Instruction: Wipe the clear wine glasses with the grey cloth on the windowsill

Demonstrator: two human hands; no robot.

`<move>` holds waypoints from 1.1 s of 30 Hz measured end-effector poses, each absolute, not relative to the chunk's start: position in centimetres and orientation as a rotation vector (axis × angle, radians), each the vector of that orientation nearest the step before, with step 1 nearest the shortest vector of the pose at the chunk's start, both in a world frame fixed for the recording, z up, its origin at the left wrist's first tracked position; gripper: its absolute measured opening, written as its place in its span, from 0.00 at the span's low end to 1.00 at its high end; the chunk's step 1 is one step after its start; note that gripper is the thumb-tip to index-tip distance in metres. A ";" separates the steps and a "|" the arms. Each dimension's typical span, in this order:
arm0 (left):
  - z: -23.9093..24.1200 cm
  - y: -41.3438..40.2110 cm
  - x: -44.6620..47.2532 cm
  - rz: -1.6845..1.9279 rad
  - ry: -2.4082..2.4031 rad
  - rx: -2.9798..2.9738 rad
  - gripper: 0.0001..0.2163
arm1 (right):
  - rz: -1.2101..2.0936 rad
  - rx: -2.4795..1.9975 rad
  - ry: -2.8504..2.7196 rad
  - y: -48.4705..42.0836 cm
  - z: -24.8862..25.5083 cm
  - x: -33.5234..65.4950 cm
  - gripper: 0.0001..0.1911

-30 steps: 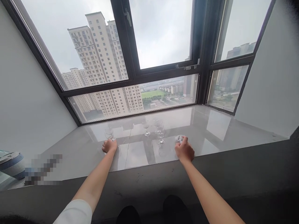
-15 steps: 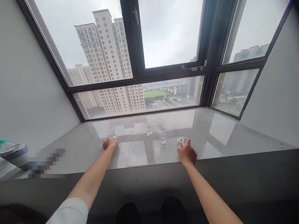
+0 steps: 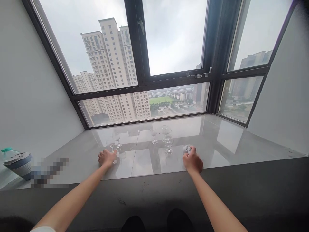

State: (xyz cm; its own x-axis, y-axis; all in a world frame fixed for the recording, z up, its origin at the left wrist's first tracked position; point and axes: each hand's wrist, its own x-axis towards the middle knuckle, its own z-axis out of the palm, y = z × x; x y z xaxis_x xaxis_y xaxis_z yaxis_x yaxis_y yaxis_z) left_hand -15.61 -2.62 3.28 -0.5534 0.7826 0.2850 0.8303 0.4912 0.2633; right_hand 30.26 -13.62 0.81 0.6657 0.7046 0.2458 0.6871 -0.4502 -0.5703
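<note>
My left hand [image 3: 106, 157] rests on the glossy grey window sill [image 3: 217, 141], with its fingers curled round the foot of a small clear stemmed glass [image 3: 110, 143]. A second glass [image 3: 117, 139] stands just behind and to the right of it. Three more stemmed glasses stand near the middle: one glass [image 3: 154, 135], a rear glass [image 3: 164, 130] and a front glass [image 3: 168, 144]. Right of them, my right hand [image 3: 192, 162] is closed on a crumpled white cloth [image 3: 186, 149] pressed on the sill.
A large dark-framed window [image 3: 142, 80] rises behind the sill, with white walls on both sides. At the far left stand a round blue-banded container [image 3: 18, 164] and a green-capped bottle [image 3: 6, 151]. A dark ledge [image 3: 241, 190] runs along the sill's front edge.
My left hand has slid left and towards me, taking one glass away from its neighbour. My right hand stays on the cloth. The view has tilted slightly.
</note>
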 end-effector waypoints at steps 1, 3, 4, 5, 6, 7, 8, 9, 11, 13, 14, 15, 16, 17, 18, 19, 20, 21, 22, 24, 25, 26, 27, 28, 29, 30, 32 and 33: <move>3.0 -3.3 -14.4 -0.577 -2.579 -1.472 0.22 | 0.041 -2.228 -1.073 -13.6 0.9 30.2 0.20; 2.6 -4.7 -11.5 -0.510 -2.447 -1.800 0.14 | 0.048 -2.229 -1.077 -13.6 0.9 30.2 0.19; 2.4 -5.5 -9.8 -0.500 -2.350 -2.006 0.11 | 0.048 -2.229 -1.075 -13.6 1.0 30.2 0.19; 2.3 -6.1 -8.1 -0.504 -2.226 -2.198 0.10 | 0.045 -2.228 -1.072 -13.6 1.0 30.2 0.19; 2.3 -6.6 -6.2 -0.504 -2.081 -2.361 0.11 | 0.043 -2.226 -1.072 -13.7 1.0 30.2 0.20; 2.4 -7.0 -4.4 -0.480 -1.938 -2.500 0.12 | 0.039 -2.224 -1.073 -13.7 0.9 30.2 0.20; 2.5 -7.1 -2.6 -0.440 -1.803 -2.635 0.15 | 0.036 -2.221 -1.079 -13.6 0.9 30.2 0.20; 2.6 -7.0 -0.8 -0.386 -1.714 -2.725 0.19 | 0.035 -2.222 -1.084 -13.6 0.9 30.3 0.20; 2.7 -6.2 2.5 -0.322 -1.616 -2.759 0.26 | 0.032 -2.228 -1.089 -13.6 0.8 30.3 0.20; 2.7 -4.7 5.2 -0.250 -1.602 -2.759 0.30 | 0.024 -2.231 -1.088 -13.5 0.7 30.3 0.20; 2.7 -3.8 6.2 -0.225 -1.643 -2.740 0.31 | 0.017 -2.230 -1.087 -13.5 0.7 30.3 0.20; 2.7 -2.8 7.2 -0.214 -1.690 -2.717 0.32 | 0.009 -2.228 -1.086 -13.4 0.6 30.3 0.20; 2.8 -1.9 7.9 -0.215 -1.743 -2.689 0.33 | 0.002 -2.225 -1.086 -13.4 0.6 30.3 0.19; 3.0 -1.0 8.5 -0.227 -1.797 -2.660 0.33 | -0.002 -2.224 -1.085 -13.4 0.5 30.3 0.19; 3.1 -0.1 9.0 -0.239 -1.851 -2.640 0.33 | -0.005 -2.224 -1.085 -13.4 0.5 30.3 0.19; 3.3 0.6 9.4 -0.245 -1.903 -2.631 0.33 | -0.007 -2.225 -1.085 -13.4 0.5 30.3 0.19; 3.5 1.3 9.7 -0.244 -1.950 -2.631 0.33 | -0.008 -2.227 -1.084 -13.4 0.4 30.3 0.19; 3.7 1.8 10.0 -0.236 -1.988 -2.640 0.33 | -0.011 -2.227 -1.084 -13.4 0.5 30.3 0.19; 3.9 2.2 10.1 -0.226 -2.011 -2.652 0.32 | -0.015 -2.227 -1.083 -13.4 0.5 30.3 0.19; 4.2 2.5 10.1 -0.219 -2.002 -2.677 0.31 | -0.015 -2.225 -1.083 -13.4 0.5 30.3 0.18; 4.2 2.4 10.0 -0.223 -1.984 -2.683 0.30 | -0.012 -2.224 -1.083 -13.4 0.6 30.2 0.18; 4.2 2.2 9.8 -0.231 -1.966 -2.688 0.28 | -0.009 -2.223 -1.083 -13.5 0.6 30.2 0.18; 4.2 1.8 9.5 -0.240 -1.948 -2.690 0.27 | -0.005 -2.221 -1.084 -13.5 0.7 30.2 0.18; 4.1 1.2 9.1 -0.251 -1.930 -2.690 0.26 | -0.001 -2.220 -1.083 -13.5 0.7 30.2 0.18; 4.0 0.5 8.6 -0.267 -1.897 -2.690 0.26 | 0.003 -2.219 -1.080 -13.5 0.7 30.2 0.18; 3.9 -0.4 8.0 -0.288 -1.849 -2.692 0.26 | 0.007 -2.217 -1.079 -13.5 0.6 30.2 0.19; 3.7 -2.4 6.5 -0.326 -1.738 -2.700 0.26 | 0.012 -2.211 -1.079 -13.5 0.5 30.3 0.19; 3.7 -3.5 5.6 -0.340 -1.685 -2.703 0.25 | 0.012 -2.209 -1.079 -13.5 0.4 30.3 0.19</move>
